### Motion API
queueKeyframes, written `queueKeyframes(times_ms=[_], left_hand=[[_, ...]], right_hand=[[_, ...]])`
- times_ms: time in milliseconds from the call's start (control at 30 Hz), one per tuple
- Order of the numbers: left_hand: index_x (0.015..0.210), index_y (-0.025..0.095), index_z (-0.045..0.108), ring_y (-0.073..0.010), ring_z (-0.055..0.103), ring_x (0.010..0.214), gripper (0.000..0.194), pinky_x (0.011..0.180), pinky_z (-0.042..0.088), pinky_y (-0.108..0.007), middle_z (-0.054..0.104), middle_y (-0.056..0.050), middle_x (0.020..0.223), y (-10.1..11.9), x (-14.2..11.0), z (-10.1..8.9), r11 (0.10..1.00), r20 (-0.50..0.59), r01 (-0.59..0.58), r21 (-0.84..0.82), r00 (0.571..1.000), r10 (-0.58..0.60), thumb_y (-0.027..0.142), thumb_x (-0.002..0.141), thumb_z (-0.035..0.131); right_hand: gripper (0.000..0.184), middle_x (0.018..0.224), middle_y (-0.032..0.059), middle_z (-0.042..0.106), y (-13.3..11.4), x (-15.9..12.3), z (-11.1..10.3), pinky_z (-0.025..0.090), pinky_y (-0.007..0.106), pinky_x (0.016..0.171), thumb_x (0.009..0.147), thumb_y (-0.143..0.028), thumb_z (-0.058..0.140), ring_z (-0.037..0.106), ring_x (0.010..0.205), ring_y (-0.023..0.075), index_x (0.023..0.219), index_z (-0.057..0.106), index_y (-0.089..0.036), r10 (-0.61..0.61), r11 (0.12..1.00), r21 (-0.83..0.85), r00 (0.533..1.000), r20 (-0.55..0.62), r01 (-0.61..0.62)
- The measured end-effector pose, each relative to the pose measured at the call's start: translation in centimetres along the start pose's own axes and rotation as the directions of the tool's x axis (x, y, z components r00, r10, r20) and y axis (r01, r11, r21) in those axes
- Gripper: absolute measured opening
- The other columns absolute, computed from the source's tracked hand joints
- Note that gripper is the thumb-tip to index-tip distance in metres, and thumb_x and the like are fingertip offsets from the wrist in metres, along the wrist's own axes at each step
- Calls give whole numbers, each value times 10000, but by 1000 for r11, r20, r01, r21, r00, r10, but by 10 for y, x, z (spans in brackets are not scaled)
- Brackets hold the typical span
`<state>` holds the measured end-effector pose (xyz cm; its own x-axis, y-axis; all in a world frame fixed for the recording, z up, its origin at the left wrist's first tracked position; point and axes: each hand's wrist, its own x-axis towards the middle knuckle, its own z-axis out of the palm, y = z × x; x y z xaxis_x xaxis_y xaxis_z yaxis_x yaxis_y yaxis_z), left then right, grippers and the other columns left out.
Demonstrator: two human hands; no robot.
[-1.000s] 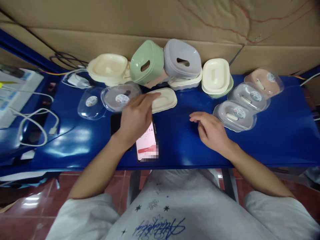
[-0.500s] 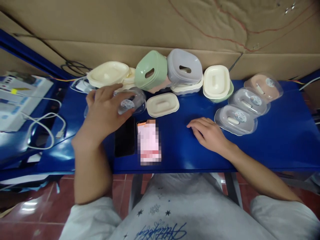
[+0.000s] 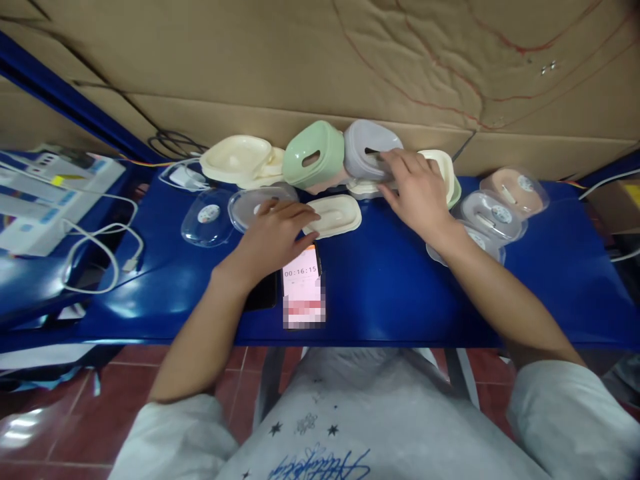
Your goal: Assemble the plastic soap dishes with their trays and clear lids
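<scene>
Pretty even light here, but there's white glare on the left side of the glossy blue tabletop point(image 3: 380, 293) and streaks on the red floor tiles point(image 3: 65, 407). Phone screen point(image 3: 300, 283) glows pinkish, lower part pixelated. Everything's kinda soft, wide lens stretches the edges, top right corner goes dark.

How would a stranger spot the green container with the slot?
On the blue table, look to the back, along the brown wall. The green container sits between a cream piece to the left and a grey container to the right. The grey one has a slot too, so green colour together with a dark slot sets it apart.
</scene>
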<state>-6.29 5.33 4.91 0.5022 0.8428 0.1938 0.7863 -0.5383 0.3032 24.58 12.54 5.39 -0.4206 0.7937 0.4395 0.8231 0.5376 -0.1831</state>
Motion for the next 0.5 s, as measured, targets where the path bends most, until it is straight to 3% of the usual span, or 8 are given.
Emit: queueKeyframes(times_ms=[100,200,333,500], left_hand=[[1285,151,754,-388,667,1310,289,1198,360,-617,744,-167,1391,11,4,15,991,85,-87,99,993,78,333,1071,688],[1361,140,713,-395,641,1363,365,1202,353,-654,679,-189,1499,25,5,25,968,125,-180,175,979,159,397,1126,602],[1399,151,686,-369,660,1334,367,1134,453,-569,695,-168,1464,42,4,34,947,153,-277,161,955,253,382,1128,599],[1228,186,734,-271,720,1159,186,976,524,-401,756,-90,1277,51,-3,40,888,141,-453,84,887,439,295,1093,665]], right_hand=[[343,1363,151,759,9,12,8,478,572,1115,1099,-335,578,680,1276,368,1385,684,-177,21,999,-34,1000,0,-21],[331,1261,118,810,8,4,-3,524,489,1040,1111,-423,587,741,1164,318,1327,725,-212,16,1000,2,990,-143,-16],[351,1231,111,814,-8,-40,-29,544,444,991,1104,-475,613,755,1142,289,1297,729,-206,-20,998,44,946,-322,36],[294,1110,94,808,-30,-104,-35,522,420,849,1050,-311,689,740,964,270,1322,679,-199,-153,985,38,950,-273,169]])
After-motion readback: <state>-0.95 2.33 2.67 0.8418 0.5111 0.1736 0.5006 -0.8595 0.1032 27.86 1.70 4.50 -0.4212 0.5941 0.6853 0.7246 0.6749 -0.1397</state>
